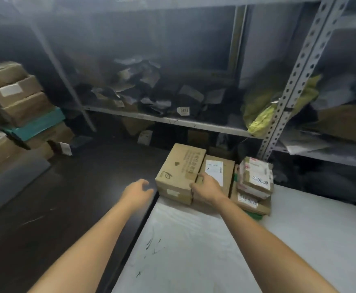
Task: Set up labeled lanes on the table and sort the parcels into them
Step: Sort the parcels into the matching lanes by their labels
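While R hand (204,186) grips labelled box (215,169), taller box (180,170) abuts.

Pretty cluttered backdrop, you had a grey metal shelf rack (194,123) with a perforated upright (295,81) on its right side. A yellow-green bag (261,115) slumped just beside that post, dark crumpled bags (151,92) sat piled along the middle shelf, dark floor (67,197) off left.

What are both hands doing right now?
Left hand: open, holding nothing, beside the tall box.
Right hand: on the white-labelled box; whether it grips cannot be told.
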Demonstrator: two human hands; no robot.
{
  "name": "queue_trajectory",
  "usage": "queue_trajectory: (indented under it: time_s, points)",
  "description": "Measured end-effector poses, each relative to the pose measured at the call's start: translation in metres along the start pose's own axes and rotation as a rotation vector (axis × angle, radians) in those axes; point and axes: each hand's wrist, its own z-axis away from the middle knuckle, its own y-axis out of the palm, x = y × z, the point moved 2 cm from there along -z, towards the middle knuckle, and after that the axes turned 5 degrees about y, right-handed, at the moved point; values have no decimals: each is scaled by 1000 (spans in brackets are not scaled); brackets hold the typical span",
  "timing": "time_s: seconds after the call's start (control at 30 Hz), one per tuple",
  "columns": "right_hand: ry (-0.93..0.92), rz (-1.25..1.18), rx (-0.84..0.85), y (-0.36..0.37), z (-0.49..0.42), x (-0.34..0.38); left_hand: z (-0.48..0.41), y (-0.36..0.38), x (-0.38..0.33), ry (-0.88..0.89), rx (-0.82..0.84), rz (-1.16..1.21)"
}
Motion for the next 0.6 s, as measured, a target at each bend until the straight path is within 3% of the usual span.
queue_trajectory:
  time_s: [0.33, 0.6]
  points:
    - [181, -207, -146, 27, -98, 5, -149, 22, -27, 116, 105, 58]
    - [339, -357, -251, 52, -125, 10, -191, 55, -12, 90, 233, 151]
